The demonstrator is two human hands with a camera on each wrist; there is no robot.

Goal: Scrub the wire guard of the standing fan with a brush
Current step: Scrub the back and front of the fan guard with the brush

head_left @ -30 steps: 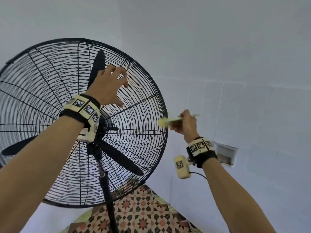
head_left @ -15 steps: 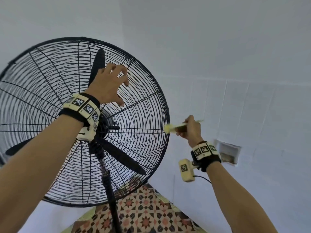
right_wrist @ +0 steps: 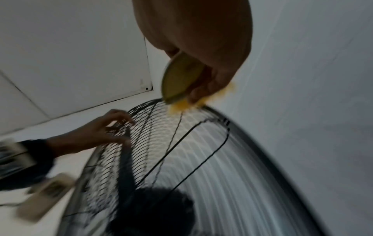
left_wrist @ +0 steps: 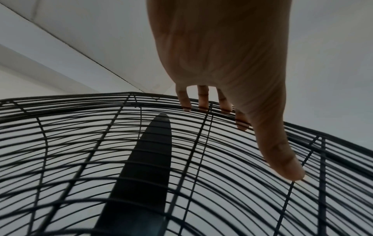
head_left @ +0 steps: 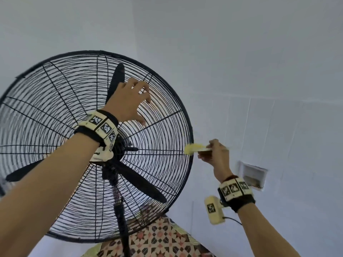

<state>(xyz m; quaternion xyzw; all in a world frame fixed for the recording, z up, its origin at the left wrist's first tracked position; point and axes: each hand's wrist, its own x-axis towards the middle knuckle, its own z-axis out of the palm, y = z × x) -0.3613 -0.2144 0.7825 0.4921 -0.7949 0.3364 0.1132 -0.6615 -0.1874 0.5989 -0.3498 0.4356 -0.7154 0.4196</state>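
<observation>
The standing fan's black wire guard [head_left: 55, 108] fills the left of the head view. My left hand [head_left: 130, 101] holds its upper part: curled fingertips [left_wrist: 203, 102] hook the wires of the guard [left_wrist: 80, 143] and the thumb presses lower down. My right hand [head_left: 215, 154] grips a small yellow brush [head_left: 193, 147] at the guard's right rim, about mid-height. In the right wrist view the brush [right_wrist: 179, 79] has its yellow bristles against the rim wires of the guard [right_wrist: 222, 159]. The picture is blurred there.
Black blades [head_left: 141, 184] stand still behind the wires, and a black pole [head_left: 120, 219] runs down to a patterned tile floor [head_left: 157, 242]. White tiled wall lies close behind the fan, with a recessed box [head_left: 253, 176] to the right of my right wrist.
My right hand has carried the brush down along the guard's right rim. My left hand stays on the same upper wires.
</observation>
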